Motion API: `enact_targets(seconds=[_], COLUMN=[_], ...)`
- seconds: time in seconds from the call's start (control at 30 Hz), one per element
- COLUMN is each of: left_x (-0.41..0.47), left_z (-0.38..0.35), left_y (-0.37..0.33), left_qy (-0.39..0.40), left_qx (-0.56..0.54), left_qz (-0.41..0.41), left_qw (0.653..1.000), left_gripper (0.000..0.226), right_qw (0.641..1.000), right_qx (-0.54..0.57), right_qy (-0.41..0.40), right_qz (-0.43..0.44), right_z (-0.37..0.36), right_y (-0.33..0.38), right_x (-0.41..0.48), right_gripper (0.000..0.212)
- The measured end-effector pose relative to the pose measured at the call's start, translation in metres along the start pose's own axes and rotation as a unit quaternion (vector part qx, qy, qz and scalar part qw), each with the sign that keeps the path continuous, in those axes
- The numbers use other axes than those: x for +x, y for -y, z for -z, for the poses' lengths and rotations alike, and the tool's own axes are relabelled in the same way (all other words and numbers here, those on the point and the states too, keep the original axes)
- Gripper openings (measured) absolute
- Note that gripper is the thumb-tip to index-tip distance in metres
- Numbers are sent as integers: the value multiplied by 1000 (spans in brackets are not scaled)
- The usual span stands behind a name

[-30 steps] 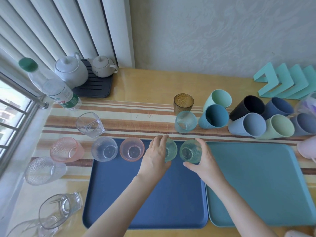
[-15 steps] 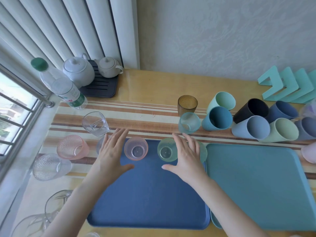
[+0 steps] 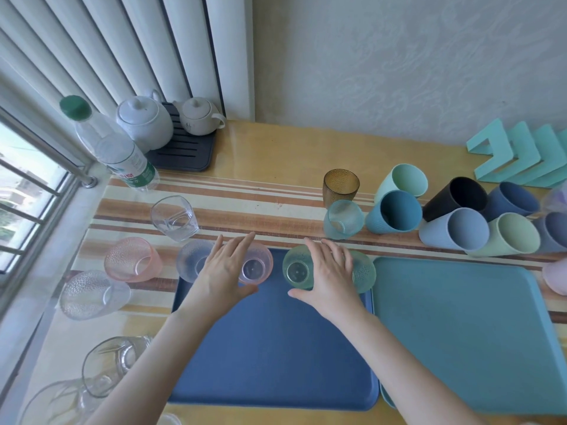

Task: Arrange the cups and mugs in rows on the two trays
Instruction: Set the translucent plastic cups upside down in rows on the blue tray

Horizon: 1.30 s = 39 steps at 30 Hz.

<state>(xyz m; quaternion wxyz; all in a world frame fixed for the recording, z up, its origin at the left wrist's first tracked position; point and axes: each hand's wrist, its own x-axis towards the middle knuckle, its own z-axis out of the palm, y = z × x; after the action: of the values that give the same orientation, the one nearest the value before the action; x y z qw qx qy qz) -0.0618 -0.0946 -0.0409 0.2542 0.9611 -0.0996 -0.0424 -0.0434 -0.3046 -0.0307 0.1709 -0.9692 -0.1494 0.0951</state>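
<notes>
Sunlit yellow surface (image 3: pixel 291 154) carries loose glasses (image 3: pixel 92 294) on its left. Along the blue tray's (image 3: pixel 270 348) far edge a first row is forming: the left hand (image 3: pixel 225 271) lies spread over a clear cup (image 3: pixel 190 262) and a pink cup (image 3: pixel 256 268), and the right hand (image 3: pixel 329 277) is spread over two green cups (image 3: pixel 296 268). The next move probably means fetching the tipped mugs (image 3: pixel 454 228) beyond the teal tray (image 3: pixel 460 332).

Along the far edge of the dark blue tray (image 3: pixel 276 348), four upright in a row: clear cup (image 3: pixel 189 261), pink cup (image 3: pixel 259 268), green cup (image 3: pixel 295 269), second green cup (image 3: pixel 364 273). Left hand (image 3: pixel 225 269) flat, fingers straight, over the clear and pink pair; right hand (image 3: pixel 329 277) likewise over both green ones. Just beside, the teal tray (image 3: pixel 460 332). Behind it, matte mugs (image 3: pixel 454 228) heaped on their sides, with an amber glass (image 3: pixel 340 187) upright near them.
</notes>
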Motion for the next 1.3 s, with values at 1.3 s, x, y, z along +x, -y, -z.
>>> enact_targets(seconds=[1.3], left_x=[-55], left_z=[95], left_y=[119], left_qy=[48], left_qx=[48], left_qz=[273], left_qw=[960], left_gripper=[101], right_qw=[958], right_qx=[-221], right_qy=[-10], right_qz=[-182], right_z=[48], right_y=[-35], right_x=[69], right_gripper=[92])
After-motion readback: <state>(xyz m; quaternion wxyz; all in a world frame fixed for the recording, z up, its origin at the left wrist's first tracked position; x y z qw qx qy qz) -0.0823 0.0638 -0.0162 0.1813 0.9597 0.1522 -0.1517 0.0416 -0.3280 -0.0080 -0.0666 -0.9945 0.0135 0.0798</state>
